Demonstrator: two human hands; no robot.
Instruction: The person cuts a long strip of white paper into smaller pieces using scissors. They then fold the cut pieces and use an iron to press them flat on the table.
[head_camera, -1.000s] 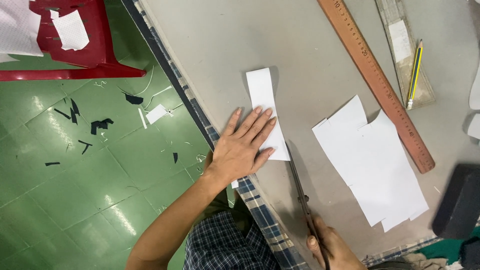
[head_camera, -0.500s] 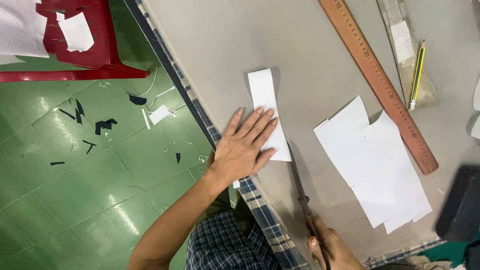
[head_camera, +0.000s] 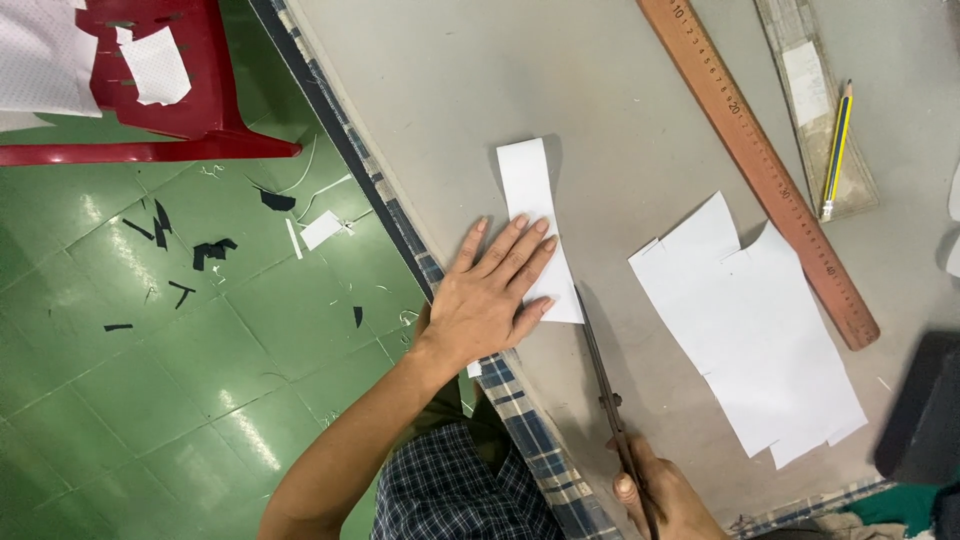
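My left hand (head_camera: 490, 290) lies flat with spread fingers on the near end of a narrow white paper strip (head_camera: 530, 185), pressing it to the grey table (head_camera: 560, 80). My right hand (head_camera: 665, 495), at the bottom edge of the view, grips the handles of dark metal scissors (head_camera: 600, 370). The blades point up the table, and their tip sits at the strip's near right corner, beside my little finger. Part of the strip is hidden under my left hand.
A larger notched white sheet (head_camera: 750, 330) lies right of the scissors. Beyond it sit a long wooden ruler (head_camera: 760, 165), a pencil (head_camera: 832, 150) on a grey strip, and a black block (head_camera: 925, 410). A red plastic chair (head_camera: 150, 90) and scraps are on the green floor.
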